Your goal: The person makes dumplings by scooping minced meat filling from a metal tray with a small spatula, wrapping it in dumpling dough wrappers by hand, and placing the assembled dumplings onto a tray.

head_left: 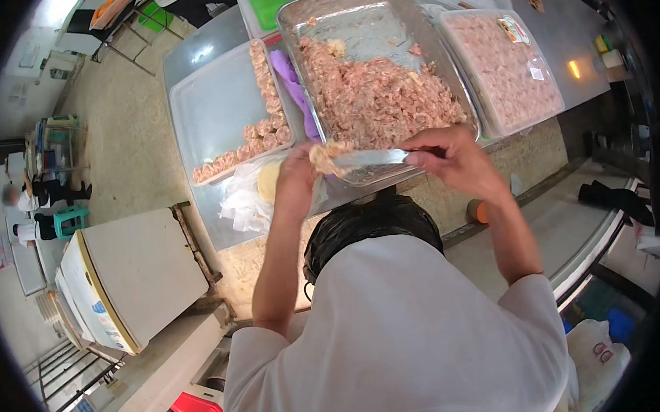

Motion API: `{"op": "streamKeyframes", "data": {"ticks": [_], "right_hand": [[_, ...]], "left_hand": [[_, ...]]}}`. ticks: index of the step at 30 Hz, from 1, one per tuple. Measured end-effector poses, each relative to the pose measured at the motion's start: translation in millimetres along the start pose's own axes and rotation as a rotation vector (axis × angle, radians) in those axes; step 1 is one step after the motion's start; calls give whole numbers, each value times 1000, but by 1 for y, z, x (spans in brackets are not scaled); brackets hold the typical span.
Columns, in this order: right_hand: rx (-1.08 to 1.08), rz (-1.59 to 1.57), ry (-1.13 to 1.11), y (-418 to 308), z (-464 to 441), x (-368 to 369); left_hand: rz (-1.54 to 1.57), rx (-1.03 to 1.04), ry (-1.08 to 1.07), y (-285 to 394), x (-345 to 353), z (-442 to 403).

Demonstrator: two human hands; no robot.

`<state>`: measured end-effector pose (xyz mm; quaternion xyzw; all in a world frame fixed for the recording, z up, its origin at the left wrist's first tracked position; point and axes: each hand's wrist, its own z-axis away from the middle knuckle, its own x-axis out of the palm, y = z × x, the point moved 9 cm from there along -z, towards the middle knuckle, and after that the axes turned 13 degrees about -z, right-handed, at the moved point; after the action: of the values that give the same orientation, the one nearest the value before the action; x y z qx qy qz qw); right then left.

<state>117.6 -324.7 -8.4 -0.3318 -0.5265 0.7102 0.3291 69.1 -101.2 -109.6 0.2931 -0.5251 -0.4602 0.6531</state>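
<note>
Right hand (457, 158) closed round dark handle of flat metal spatula (372, 158); left hand (297, 179) partly curled at pale meat-filled wrapper (326, 159), centre frame, below steel tray of pink minced meat (384, 93).

From where I stand, the light is bright and even, with pale daylight washing out the far upper-left corner. Left of the metal tray of minced meat (384, 93), a white glare sits on the steel table (200, 55); right of the tray, an orange-yellow reflection glows. Shadows are soft. Everything bends towards a black circular border, and the distant people (39, 196) look small and soft.
</note>
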Motion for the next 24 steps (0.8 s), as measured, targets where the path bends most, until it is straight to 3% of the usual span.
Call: {"op": "streamKeyframes", "data": {"ticks": [2, 5, 6, 9, 12, 15, 19, 21, 24], "right_hand": [[-25, 145, -123, -19, -2, -7], [-62, 342, -263, -29, -5, -6], [-69, 375, -278, -32, -6, -3], [-78, 350, -293, -25, -8, 1], [-103, 316, -289, 8, -7, 8], [-60, 388, -203, 3, 2, -10], [34, 211, -134, 7, 9, -13], [-57, 182, -160, 21, 7, 3], [-39, 248, -135, 26, 12, -14]], "left_hand": [[-603, -84, -294, -13, 17, 14], [-786, -71, -549, -3, 55, 23], [-896, 77, -576, 9, 70, 23], [-693, 53, -562, 5, 85, 23], [-727, 118, -433, -4, 75, 22], [-920, 201, -136, -30, 31, 23], [-865, 167, -225, -21, 47, 14], [-902, 159, -298, 3, 68, 15], [-1044, 499, 3, 13, 49, 23]]}}
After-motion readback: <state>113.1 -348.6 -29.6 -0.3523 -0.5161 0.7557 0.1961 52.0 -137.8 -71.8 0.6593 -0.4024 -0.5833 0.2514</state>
